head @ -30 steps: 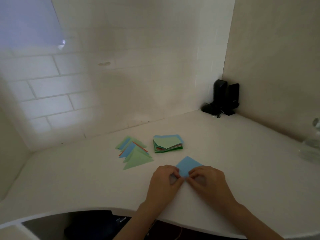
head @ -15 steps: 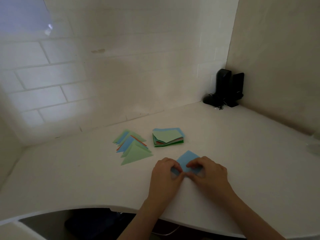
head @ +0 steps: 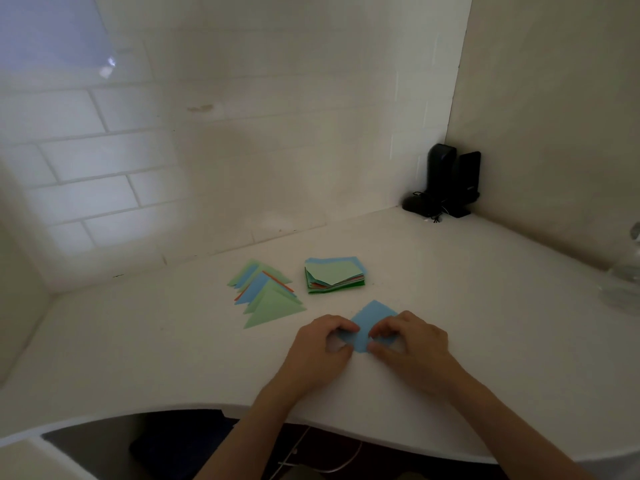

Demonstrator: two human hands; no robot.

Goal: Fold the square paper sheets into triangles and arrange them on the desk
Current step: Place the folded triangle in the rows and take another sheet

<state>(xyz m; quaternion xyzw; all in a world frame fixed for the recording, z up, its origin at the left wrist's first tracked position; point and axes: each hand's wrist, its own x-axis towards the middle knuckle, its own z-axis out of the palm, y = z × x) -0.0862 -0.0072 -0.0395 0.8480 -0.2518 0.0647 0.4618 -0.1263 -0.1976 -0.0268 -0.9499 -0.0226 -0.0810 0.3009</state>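
A blue paper sheet (head: 371, 320) lies on the white desk (head: 485, 306) near its front edge, one corner pointing away from me. My left hand (head: 320, 351) pinches its left side between thumb and curled fingers. My right hand (head: 408, 344) pinches its right side the same way. The sheet's near part is hidden between my fingers. To the left, several folded triangles (head: 266, 296), green and blue with an orange edge, lie overlapped in a row. Behind the sheet sits a stack of square sheets (head: 334, 275), a light green one on top.
Black devices with cables (head: 446, 183) stand in the far right corner against the wall. A clear object (head: 623, 271) sits at the desk's right edge. The desk's curved front edge (head: 207, 407) runs below my wrists.
My hands have spread slightly apart on the blue sheet, and more of its middle shows between them. The camera view has shifted a little.
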